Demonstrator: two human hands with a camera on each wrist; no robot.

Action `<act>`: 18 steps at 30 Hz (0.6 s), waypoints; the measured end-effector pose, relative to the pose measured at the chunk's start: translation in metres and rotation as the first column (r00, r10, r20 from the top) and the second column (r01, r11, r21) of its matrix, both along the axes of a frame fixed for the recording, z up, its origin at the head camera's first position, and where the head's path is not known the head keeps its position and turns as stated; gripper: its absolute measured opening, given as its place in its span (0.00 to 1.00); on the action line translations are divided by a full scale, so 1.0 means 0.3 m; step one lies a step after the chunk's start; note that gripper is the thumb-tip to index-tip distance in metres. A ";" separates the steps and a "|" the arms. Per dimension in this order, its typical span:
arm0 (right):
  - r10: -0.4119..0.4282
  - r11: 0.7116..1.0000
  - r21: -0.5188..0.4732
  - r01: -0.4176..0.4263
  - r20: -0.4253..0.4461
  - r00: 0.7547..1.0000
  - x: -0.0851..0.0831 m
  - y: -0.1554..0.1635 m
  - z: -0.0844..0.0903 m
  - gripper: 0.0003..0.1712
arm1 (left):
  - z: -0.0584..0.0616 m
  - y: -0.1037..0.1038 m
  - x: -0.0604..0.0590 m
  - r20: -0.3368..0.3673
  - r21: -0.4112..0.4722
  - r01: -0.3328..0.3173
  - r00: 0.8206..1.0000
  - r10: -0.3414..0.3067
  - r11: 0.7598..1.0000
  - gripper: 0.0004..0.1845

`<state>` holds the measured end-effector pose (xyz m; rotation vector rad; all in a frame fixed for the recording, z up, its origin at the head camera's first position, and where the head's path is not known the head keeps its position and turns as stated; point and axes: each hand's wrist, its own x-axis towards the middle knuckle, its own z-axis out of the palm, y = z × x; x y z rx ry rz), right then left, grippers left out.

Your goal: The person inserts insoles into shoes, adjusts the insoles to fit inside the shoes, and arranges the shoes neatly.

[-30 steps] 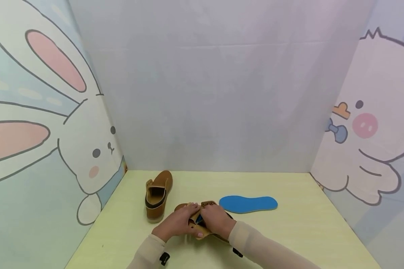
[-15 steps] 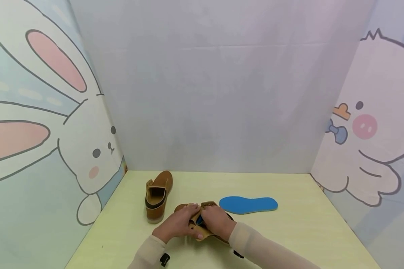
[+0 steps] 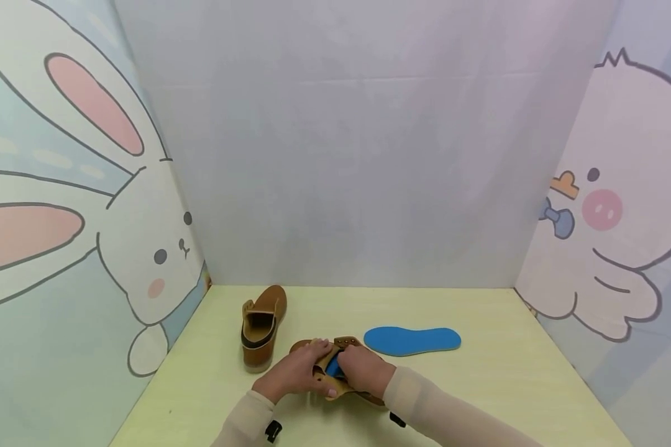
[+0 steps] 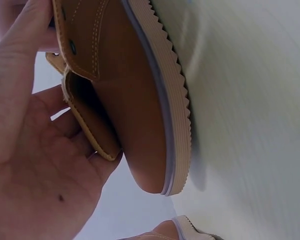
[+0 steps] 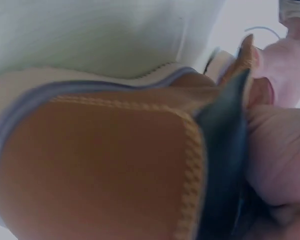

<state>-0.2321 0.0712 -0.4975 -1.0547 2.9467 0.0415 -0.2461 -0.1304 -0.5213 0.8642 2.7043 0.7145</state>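
Table [image 3: 497, 360] sides well beyond nearer shoe [image 4: 135, 110]

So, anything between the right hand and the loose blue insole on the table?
Yes: the right hand reaches into the held shoe, whose far side stands between it and the loose blue insole. Past that, nothing visible blocks the way across the table.

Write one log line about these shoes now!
left hand: holds shoe | right hand: in shoe opening | blue piece: inside shoe | blue insole: on table | other shoe: apart
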 end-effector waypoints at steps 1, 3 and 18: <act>0.009 1.000 0.009 -0.009 -0.013 1.000 0.001 0.000 -0.002 0.06 | 0.001 0.000 0.002 -0.003 0.001 0.004 1.000 -0.004 1.000 0.56; 0.027 0.999 0.028 -0.026 -0.034 0.999 -0.001 0.001 -0.009 0.05 | 0.005 0.000 0.003 -0.013 0.005 0.013 1.000 -0.013 1.000 0.56; 0.150 0.985 -0.092 -0.144 0.072 0.986 -0.038 0.058 -0.034 0.12 | -0.003 -0.003 0.000 -0.044 -0.004 0.012 0.999 -0.012 1.000 0.55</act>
